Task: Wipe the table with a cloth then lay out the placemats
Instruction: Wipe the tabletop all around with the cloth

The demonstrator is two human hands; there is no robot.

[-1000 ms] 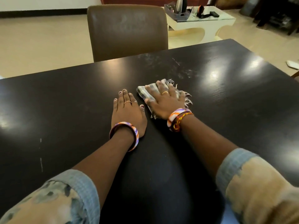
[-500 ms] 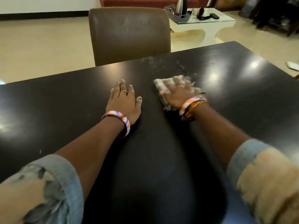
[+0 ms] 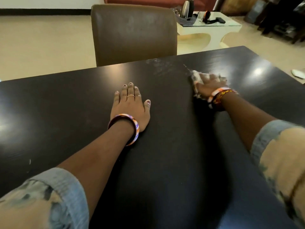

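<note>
A glossy black table [image 3: 66, 113] fills the view. My right hand [image 3: 208, 84] presses flat on a pale fringed cloth [image 3: 196, 78] at the table's far right part; both are blurred by motion. The cloth shows mostly along the hand's left side, the rest is hidden beneath it. My left hand [image 3: 130, 104] rests palm down on the table's middle, fingers straight and together, holding nothing. A faint whitish smear [image 3: 158, 65] marks the table near its far edge. No placemats are in view.
A brown chair [image 3: 133, 33] stands pushed against the table's far side. Behind it to the right is a low white side table [image 3: 212, 32] with a kettle [image 3: 185, 8] and small items. Beige floor surrounds the table.
My right hand has slid the cloth to the right and away from me, widening the gap to my left hand. The left hand stays flat in place.
</note>
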